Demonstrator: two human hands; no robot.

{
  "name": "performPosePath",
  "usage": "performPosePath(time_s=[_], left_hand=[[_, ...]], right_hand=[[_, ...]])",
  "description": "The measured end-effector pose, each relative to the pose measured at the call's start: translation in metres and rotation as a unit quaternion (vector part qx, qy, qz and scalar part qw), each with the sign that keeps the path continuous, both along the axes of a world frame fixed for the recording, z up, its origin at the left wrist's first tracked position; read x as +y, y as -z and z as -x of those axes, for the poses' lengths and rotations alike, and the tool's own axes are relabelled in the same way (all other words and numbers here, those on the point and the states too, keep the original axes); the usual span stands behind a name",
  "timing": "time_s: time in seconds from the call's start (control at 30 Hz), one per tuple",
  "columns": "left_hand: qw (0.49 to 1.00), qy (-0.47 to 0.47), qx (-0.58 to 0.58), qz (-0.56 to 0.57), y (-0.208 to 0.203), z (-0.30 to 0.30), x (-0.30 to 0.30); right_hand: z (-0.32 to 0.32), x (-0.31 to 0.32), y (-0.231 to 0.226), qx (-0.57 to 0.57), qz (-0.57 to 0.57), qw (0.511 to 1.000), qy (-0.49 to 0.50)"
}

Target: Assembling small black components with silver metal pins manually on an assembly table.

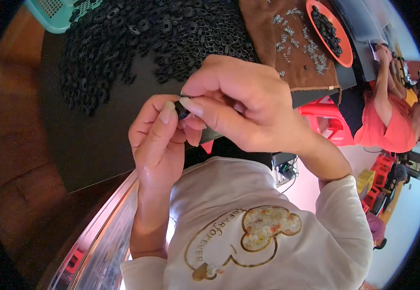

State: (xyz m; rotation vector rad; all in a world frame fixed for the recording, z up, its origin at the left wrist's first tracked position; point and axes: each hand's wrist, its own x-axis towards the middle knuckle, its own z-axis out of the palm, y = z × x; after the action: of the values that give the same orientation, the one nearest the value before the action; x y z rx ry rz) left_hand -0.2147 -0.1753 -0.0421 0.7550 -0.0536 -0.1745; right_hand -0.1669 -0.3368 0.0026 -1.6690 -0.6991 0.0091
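From my end I log one white shirt, loose and softly creased; one right sleeve, white, short, wide at the cuff; one left sleeve, white, partly cut off by the lower edge; one chest print, bear-like, gold-outlined, its fill mottled cream and orange; curved lettering beside it; one left hand, bare; one right hand, bare; fingernails, longish, tapered.

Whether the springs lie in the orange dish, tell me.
No: the springs lie on the brown cloth; the dish holds black parts.
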Motion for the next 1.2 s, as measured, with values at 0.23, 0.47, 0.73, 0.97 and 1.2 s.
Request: performPosePath(time_s=[0.23,0.47,0.73,0.97,1.2], left_hand=[[0.999,-0.013,0.025,0.027,-0.002,-0.002,0.0],[0.999,0.002,-0.03,0.043,0.001,-0.007,0.003],[0.999,-0.033,0.023,0.002,-0.004,0.0,-0.002],[1.0,0.013,-0.008,0.021,0.0,-0.004,0.001],[1.0,0.02,-0.023,0.005,0.001,-0.007,0.004]], right_hand=[[0.002,-0.014,-0.003,-0.221,0.111,0.969,0.002],[-0.018,-0.057,-0.005,-0.19,0.236,0.953,0.014],[-0.011,-0.01,-0.033,0.136,0.086,0.979,-0.126],[-0.031,-0.029,-0.024,0.054,0.125,0.99,-0.043],[-0.039,-0.055,-0.013,-0.171,0.453,0.868,-0.11]])
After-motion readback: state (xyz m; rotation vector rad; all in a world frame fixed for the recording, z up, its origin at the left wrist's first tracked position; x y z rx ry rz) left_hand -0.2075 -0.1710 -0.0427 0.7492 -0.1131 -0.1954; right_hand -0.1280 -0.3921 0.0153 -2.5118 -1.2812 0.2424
